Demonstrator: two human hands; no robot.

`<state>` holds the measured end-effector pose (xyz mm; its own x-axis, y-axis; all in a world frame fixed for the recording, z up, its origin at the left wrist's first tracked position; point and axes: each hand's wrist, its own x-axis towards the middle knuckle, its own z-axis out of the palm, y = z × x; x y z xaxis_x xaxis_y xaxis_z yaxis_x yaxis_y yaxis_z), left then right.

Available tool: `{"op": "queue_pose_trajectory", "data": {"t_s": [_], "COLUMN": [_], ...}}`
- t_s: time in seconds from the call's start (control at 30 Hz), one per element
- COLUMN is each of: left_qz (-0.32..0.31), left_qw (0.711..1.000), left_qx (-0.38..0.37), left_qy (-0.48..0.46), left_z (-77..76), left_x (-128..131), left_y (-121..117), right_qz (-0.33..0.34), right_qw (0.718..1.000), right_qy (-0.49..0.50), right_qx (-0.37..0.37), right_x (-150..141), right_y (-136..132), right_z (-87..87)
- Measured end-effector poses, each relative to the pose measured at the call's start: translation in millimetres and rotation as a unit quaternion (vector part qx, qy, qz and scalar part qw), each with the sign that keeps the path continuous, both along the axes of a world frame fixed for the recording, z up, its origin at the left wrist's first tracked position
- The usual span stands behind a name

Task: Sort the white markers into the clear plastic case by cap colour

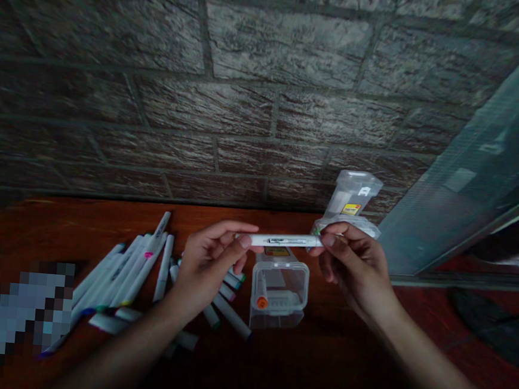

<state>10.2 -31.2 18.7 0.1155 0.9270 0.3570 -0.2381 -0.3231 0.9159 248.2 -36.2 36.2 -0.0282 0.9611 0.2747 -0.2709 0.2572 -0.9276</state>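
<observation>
A white marker pen [287,240] is held level between my two hands, its printed label facing me. My left hand [214,257] pinches one end between thumb and fingers. At the other end, my right hand [354,256] grips near a green-tinted band. Just below the marker lies a clear plastic case [277,323] with its mouth towards me. Inside the case is one marker with an orange end [262,302]. Under and beside my left forearm, several white markers [114,273] with coloured ends are spread on the table, partly hidden by that arm.
Behind the right hand, another clear case [353,196] with a yellow label stands against the stone-block wall [248,110]. The wooden table [222,212] meets that wall at the back. A grey frame [460,156] rises at the right. A pixelated patch covers the lower left.
</observation>
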Motion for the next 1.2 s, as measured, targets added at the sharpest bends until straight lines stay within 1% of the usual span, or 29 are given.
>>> {"op": "queue_pose_trajectory", "data": {"t_s": [0.07, 0.23, 0.37, 0.77, 1.0, 1.2], "left_qz": [-0.002, 0.008, 0.001, -0.017, -0.025, -0.028], "left_qw": [1.000, 1.000, 1.000, 0.997, 0.996, 0.995], "left_qx": [-0.001, -0.003, 0.000, -0.004, 0.006, 0.003], "left_qy": [-0.016, -0.020, -0.030, -0.076, -0.084, -0.091], "left_z": [0.8, -0.1, -1.2, 3.8, 1.8, 3.7], "left_x": [0.4, -2.2, -5.6, -5.1, -6.2, -5.5], "left_y": [0.5, 2.1, 3.8, 3.5, 4.1, 3.6], "right_qz": [-0.004, -0.025, -0.017, -0.005, 0.009, 0.020], "right_qw": [1.000, 1.000, 1.000, 0.999, 0.999, 0.998], "right_qy": [0.004, 0.014, 0.021, 0.045, 0.050, 0.057], "right_qx": [-0.003, 0.005, 0.000, -0.028, -0.015, -0.014], "right_x": [0.6, 2.9, 4.9, 7.5, 8.5, 8.1], "right_y": [0.4, 2.4, 2.3, 2.0, 1.4, 2.5], "right_z": [0.2, 0.7, 2.0, 5.1, 5.0, 5.3]}}
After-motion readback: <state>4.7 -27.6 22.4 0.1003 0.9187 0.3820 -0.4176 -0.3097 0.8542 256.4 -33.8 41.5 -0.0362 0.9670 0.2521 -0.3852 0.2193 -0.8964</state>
